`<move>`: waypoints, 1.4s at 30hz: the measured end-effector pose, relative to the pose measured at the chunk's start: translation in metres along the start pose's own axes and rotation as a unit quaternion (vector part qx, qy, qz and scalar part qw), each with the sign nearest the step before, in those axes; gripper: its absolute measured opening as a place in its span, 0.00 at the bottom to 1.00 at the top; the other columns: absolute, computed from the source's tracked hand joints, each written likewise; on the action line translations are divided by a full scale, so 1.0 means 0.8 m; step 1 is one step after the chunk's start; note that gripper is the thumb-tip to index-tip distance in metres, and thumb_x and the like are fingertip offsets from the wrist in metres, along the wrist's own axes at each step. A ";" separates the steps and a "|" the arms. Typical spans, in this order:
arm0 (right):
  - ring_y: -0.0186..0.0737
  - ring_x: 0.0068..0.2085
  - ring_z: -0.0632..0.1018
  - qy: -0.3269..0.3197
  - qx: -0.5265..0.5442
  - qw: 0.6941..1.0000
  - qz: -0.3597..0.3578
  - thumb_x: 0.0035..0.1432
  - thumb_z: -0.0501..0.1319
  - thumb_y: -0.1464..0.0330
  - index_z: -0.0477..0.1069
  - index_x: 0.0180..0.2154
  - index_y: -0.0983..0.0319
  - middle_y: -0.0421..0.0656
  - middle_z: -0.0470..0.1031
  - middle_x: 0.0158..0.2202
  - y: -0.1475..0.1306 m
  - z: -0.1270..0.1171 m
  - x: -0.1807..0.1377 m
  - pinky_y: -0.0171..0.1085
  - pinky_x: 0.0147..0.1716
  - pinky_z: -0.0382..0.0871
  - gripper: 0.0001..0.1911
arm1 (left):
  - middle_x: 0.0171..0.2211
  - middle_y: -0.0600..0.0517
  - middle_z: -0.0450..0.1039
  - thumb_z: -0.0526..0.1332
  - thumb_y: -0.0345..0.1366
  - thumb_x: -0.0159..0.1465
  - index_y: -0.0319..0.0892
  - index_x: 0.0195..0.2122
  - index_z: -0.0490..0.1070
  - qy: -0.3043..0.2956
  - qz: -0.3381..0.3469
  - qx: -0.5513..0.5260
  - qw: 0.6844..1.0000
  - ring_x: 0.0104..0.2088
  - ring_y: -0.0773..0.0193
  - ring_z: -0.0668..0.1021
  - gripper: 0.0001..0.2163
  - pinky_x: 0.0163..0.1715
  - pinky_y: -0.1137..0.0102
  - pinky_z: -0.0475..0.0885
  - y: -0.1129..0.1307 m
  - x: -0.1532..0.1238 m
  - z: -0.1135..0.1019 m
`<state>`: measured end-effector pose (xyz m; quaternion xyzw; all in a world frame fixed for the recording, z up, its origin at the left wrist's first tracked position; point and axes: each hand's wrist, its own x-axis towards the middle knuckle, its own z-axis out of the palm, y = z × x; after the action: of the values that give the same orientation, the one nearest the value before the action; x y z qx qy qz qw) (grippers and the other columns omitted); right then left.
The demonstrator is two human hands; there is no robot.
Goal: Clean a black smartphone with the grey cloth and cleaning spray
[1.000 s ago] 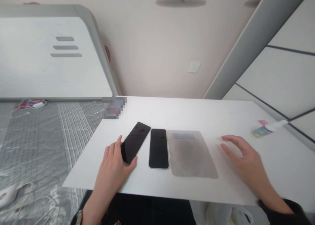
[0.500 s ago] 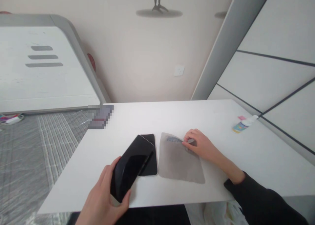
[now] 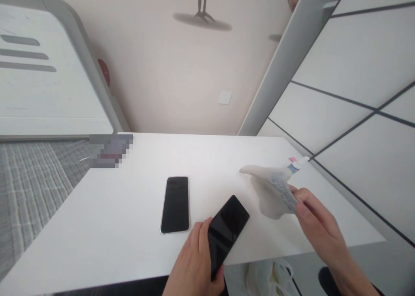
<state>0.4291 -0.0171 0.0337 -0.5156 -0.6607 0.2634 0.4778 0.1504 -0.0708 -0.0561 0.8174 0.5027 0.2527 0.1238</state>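
Left hand grips a phone; right hand pinches a cloth w/ fingertips; 2nd phone lies left of both.

1. A black phone lies flat, screen up, on the white table.
2. A small colourful bottle rests near the table's far right edge.
3. A white wall socket sits on the beige wall.
4. A grey checked blanket lies at left.
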 end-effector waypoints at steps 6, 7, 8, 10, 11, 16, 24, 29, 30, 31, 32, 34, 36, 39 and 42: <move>0.48 0.44 0.82 -0.204 -0.136 0.965 -0.093 0.73 0.49 0.50 0.71 0.46 0.56 0.47 0.81 0.42 -0.002 0.058 -0.029 0.41 0.40 0.79 0.20 | 0.59 0.34 0.70 0.65 0.31 0.57 0.35 0.69 0.54 -0.013 -0.010 -0.016 1.000 0.61 0.39 0.74 0.39 0.59 0.49 0.75 0.010 0.026 -0.009; 0.49 0.47 0.82 -0.223 -0.163 0.954 -0.113 0.73 0.48 0.49 0.71 0.52 0.57 0.49 0.82 0.46 0.004 0.068 -0.032 0.43 0.44 0.79 0.24 | 0.59 0.34 0.71 0.67 0.32 0.57 0.34 0.70 0.52 -0.012 -0.005 0.000 1.000 0.61 0.38 0.74 0.40 0.59 0.48 0.75 0.009 0.025 -0.008; 0.50 0.50 0.82 -0.233 -0.192 0.944 -0.129 0.73 0.48 0.49 0.69 0.58 0.59 0.51 0.81 0.49 0.011 0.076 -0.034 0.46 0.49 0.79 0.27 | 0.60 0.33 0.71 0.67 0.34 0.58 0.34 0.71 0.49 -0.009 0.002 0.019 1.000 0.60 0.38 0.74 0.42 0.58 0.47 0.75 0.008 0.023 -0.007; 0.52 0.54 0.80 -0.233 -0.249 0.927 -0.154 0.74 0.47 0.50 0.67 0.64 0.61 0.53 0.80 0.52 0.027 0.085 -0.034 0.50 0.54 0.76 0.30 | 0.62 0.33 0.70 0.69 0.38 0.60 0.33 0.73 0.41 -0.003 0.013 0.056 0.998 0.59 0.38 0.75 0.47 0.57 0.48 0.76 0.006 0.017 -0.008; 0.53 0.56 0.79 -0.226 -0.275 0.920 -0.163 0.74 0.47 0.51 0.66 0.66 0.61 0.54 0.79 0.53 0.034 0.087 -0.034 0.52 0.56 0.76 0.30 | 0.62 0.33 0.70 0.69 0.41 0.61 0.33 0.74 0.38 -0.004 0.018 0.069 0.997 0.58 0.38 0.76 0.49 0.56 0.49 0.76 0.006 0.014 -0.010; 0.63 0.64 0.71 -0.223 -0.340 0.894 -0.190 0.70 0.51 0.45 0.59 0.70 0.61 0.56 0.73 0.61 0.032 0.105 -0.052 0.63 0.60 0.70 0.38 | 0.65 0.34 0.68 0.67 0.44 0.65 0.33 0.75 0.31 -0.004 0.030 0.080 0.996 0.59 0.42 0.77 0.50 0.57 0.53 0.76 0.005 0.004 -0.023; 0.53 0.61 0.76 -0.308 -0.281 0.873 -0.253 0.66 0.49 0.39 0.51 0.73 0.62 0.52 0.74 0.62 0.013 0.101 -0.074 0.53 0.63 0.68 0.47 | 0.66 0.34 0.66 0.59 0.33 0.66 0.36 0.74 0.40 0.044 -0.002 0.074 0.996 0.61 0.45 0.75 0.39 0.54 0.57 0.78 0.007 0.004 -0.025; 0.62 0.58 0.77 -0.212 -0.333 0.898 -0.193 0.65 0.46 0.37 0.58 0.70 0.67 0.59 0.76 0.58 0.026 0.099 -0.068 0.66 0.64 0.62 0.49 | 0.66 0.34 0.66 0.63 0.36 0.65 0.35 0.72 0.45 0.046 0.010 0.052 0.998 0.63 0.44 0.73 0.39 0.57 0.55 0.75 0.007 0.009 -0.030; 0.62 0.60 0.76 -0.236 -0.307 0.898 -0.208 0.63 0.47 0.35 0.59 0.69 0.67 0.59 0.76 0.58 0.019 0.106 -0.073 0.64 0.65 0.62 0.51 | 0.67 0.34 0.65 0.60 0.31 0.64 0.35 0.73 0.45 0.049 0.013 0.047 0.998 0.64 0.46 0.73 0.38 0.58 0.56 0.75 0.007 0.009 -0.031; 0.60 0.61 0.74 -0.260 -0.277 0.897 -0.227 0.61 0.47 0.34 0.61 0.68 0.67 0.58 0.75 0.59 0.012 0.113 -0.077 0.62 0.65 0.62 0.52 | 0.68 0.35 0.64 0.57 0.26 0.63 0.36 0.73 0.44 0.051 0.015 0.043 0.998 0.65 0.48 0.72 0.38 0.59 0.57 0.74 0.006 0.008 -0.033; 0.58 0.63 0.73 -0.278 -0.249 0.895 -0.243 0.61 0.48 0.34 0.64 0.67 0.66 0.57 0.75 0.60 0.004 0.119 -0.081 0.59 0.65 0.63 0.50 | 0.68 0.36 0.63 0.55 0.22 0.60 0.36 0.73 0.43 0.051 0.016 0.042 0.998 0.65 0.49 0.71 0.39 0.59 0.57 0.74 0.005 0.007 -0.035; 0.55 0.65 0.71 -0.285 -0.219 0.899 -0.251 0.64 0.49 0.37 0.66 0.64 0.67 0.57 0.75 0.60 -0.008 0.124 -0.083 0.55 0.64 0.66 0.46 | 0.68 0.37 0.63 0.54 0.21 0.58 0.37 0.74 0.43 0.043 0.016 0.042 0.998 0.65 0.49 0.72 0.41 0.59 0.57 0.74 0.004 0.005 -0.038; 0.55 0.62 0.74 -0.267 -0.210 0.911 -0.236 0.66 0.48 0.39 0.65 0.63 0.70 0.59 0.76 0.58 -0.011 0.120 -0.077 0.53 0.61 0.71 0.44 | 0.68 0.36 0.64 0.58 0.25 0.58 0.37 0.74 0.43 0.028 0.014 0.042 0.999 0.64 0.46 0.72 0.42 0.58 0.54 0.75 0.002 0.002 -0.042; 0.56 0.55 0.79 -0.239 -0.209 0.922 -0.221 0.68 0.48 0.41 0.66 0.59 0.67 0.59 0.78 0.53 -0.002 0.110 -0.066 0.54 0.53 0.76 0.39 | 0.67 0.35 0.65 0.65 0.29 0.57 0.38 0.74 0.42 0.020 0.009 0.038 0.999 0.63 0.44 0.73 0.46 0.58 0.52 0.75 0.002 0.002 -0.044; 0.57 0.51 0.81 -0.172 -0.203 0.941 -0.208 0.69 0.50 0.42 0.66 0.55 0.64 0.57 0.79 0.49 0.012 0.104 -0.062 0.54 0.47 0.79 0.34 | 0.66 0.35 0.66 0.71 0.31 0.55 0.38 0.73 0.42 0.023 0.003 0.036 0.999 0.63 0.44 0.73 0.50 0.59 0.54 0.74 0.002 0.003 -0.044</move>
<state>0.3589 -0.0484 -0.0259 -0.3994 -0.8649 0.1031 0.2862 0.1335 -0.0708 -0.0248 0.8168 0.5119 0.2532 0.0820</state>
